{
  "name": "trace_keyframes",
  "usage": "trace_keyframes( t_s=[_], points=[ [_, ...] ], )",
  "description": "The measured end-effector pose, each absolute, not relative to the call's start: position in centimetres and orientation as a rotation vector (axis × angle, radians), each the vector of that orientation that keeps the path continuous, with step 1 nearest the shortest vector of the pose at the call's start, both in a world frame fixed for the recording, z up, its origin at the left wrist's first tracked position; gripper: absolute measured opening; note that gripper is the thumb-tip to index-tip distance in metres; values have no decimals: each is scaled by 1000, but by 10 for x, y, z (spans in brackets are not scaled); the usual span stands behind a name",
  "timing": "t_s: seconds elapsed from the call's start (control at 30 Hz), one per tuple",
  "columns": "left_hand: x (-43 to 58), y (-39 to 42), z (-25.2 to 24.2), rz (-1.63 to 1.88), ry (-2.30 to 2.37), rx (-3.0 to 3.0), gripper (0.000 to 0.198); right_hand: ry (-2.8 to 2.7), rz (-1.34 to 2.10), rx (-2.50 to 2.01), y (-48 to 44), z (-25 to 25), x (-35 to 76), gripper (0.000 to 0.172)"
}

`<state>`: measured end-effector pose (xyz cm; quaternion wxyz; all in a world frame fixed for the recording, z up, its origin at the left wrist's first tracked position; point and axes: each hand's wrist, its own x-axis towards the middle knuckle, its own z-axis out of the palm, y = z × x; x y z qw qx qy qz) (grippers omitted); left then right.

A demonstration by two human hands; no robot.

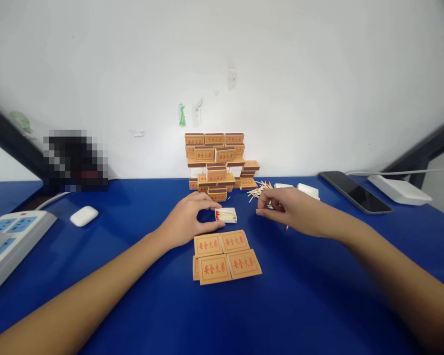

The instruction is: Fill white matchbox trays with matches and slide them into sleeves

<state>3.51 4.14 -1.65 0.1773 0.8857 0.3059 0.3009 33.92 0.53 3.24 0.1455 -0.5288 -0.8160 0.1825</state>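
A white matchbox tray (226,215) lies on the blue table with red-headed matches in it. My left hand (190,217) steadies it from the left, thumb at its near side and fingers at its far side. To the right of the tray, my right hand (286,209) hovers with curled fingertips close together; whatever they hold is too small to make out. Loose matches (258,191) lie in a pile just behind it, and a red match head (286,228) shows under its palm. Several orange matchbox sleeves (227,256) lie flat in front of the tray.
Against the wall rises a stack of matchboxes (215,158). White trays (308,190) sit behind my right hand. A phone (355,191) and a white box (399,190) lie at the right. A white earbud case (84,216) and a power strip (22,241) are at the left.
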Motion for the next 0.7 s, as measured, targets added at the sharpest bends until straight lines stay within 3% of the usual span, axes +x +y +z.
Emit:
trace_keyframes(
  t_s=[0.47,0.7],
  points=[
    [35,41,-16,840,852,2503,33,-1719,689,-1280,-2,9,281,21],
    [35,41,-16,829,851,2510,34,-1654,733,-1310,5,-14,266,22]
  ],
)
